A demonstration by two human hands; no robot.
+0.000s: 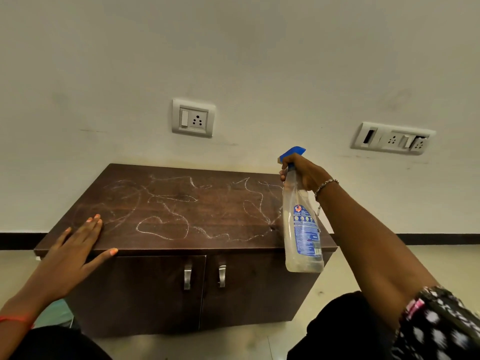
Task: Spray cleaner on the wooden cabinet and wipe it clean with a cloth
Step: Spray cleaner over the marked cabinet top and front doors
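A low dark wooden cabinet [181, 203] stands against the wall, its top covered in looping white chalk scribbles [166, 224]. My right hand [304, 175] is shut on the neck of a clear spray bottle [302, 229] with a blue trigger head, held upright over the cabinet's right end, nozzle pointing left. My left hand [75, 245] lies flat and open on the front left corner of the top, fingers spread. No cloth is in view.
Two cabinet doors with metal handles [187, 276] face me. A wall socket [193, 118] sits above the cabinet and a wider switch plate [392, 138] to the right. Pale tiled floor [376, 268] surrounds the cabinet. Something teal [54, 313] lies low at the left.
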